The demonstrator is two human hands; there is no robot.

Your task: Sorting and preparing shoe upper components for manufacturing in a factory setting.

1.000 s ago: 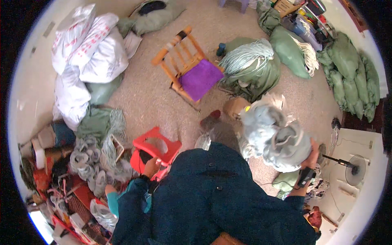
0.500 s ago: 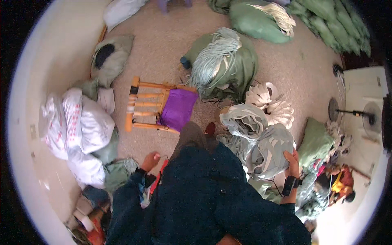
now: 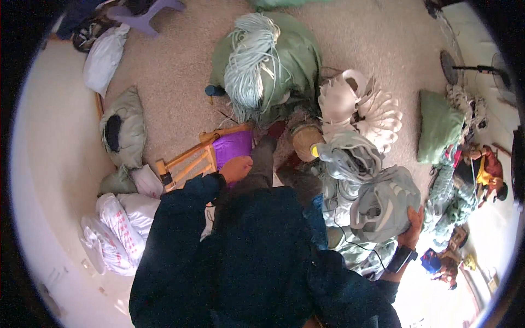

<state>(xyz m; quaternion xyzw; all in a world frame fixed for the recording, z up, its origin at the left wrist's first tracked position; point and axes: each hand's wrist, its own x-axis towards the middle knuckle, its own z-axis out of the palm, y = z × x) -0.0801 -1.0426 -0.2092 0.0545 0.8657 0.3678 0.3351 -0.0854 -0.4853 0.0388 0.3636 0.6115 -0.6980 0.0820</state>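
My right hand [image 3: 411,228] wraps round the right side of a bundle of grey straps [image 3: 383,203], its thumb near the top edge. A second grey bundle [image 3: 354,156] adjoins it, with cream coiled bundles [image 3: 377,119] just beyond. My left hand [image 3: 236,169] is held low over my left leg, beside the purple seat cloth [image 3: 232,147] of a wooden chair [image 3: 188,159]. Its fingers curl down out of sight, so I cannot tell what, if anything, they hold.
Ahead sits a large green sack [image 3: 295,54] topped with pale blue-grey cords [image 3: 250,65]. White plastic bags [image 3: 117,235] and a sack [image 3: 126,128] line the left wall. A round stool [image 3: 307,143] stands near my feet. To the right are a green sack [image 3: 437,128] and a fan [image 3: 449,66].
My left hand has gone forward from beside my body to over my leg near the chair. My right hand keeps its hold on the grey bundle. The whole view has shifted.
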